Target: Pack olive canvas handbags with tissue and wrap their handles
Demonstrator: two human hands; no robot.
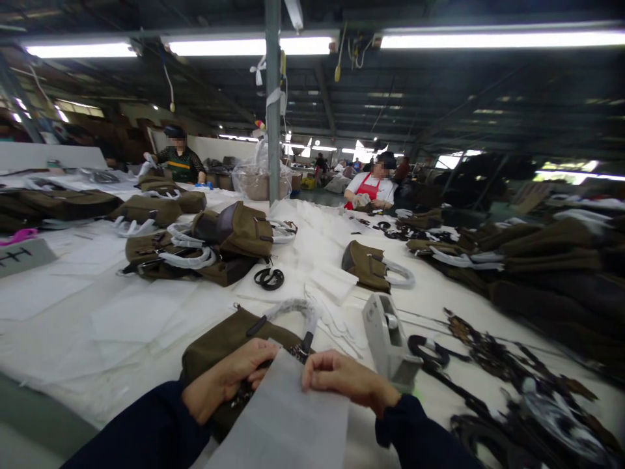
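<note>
An olive bag [215,348] with a plastic-wrapped handle [297,309] lies on the table in front of me. Over its near part hangs a thin white sheet [293,417]. My left hand [239,371] is closed at the sheet's upper left edge, with dark metal hardware showing just below the fingers. On the other side, my right hand [342,378] pinches the sheet's upper right edge. More dark hardware [299,353] shows between the hands, beside the handle's base.
A grey tape dispenser [388,339] stands right of my right hand. Dark straps [488,352] lie farther right. Olive bags [229,241] and a coiled black strap [269,279] sit ahead. A pole [273,130] rises beyond; two people [180,159] [374,185] work across the table.
</note>
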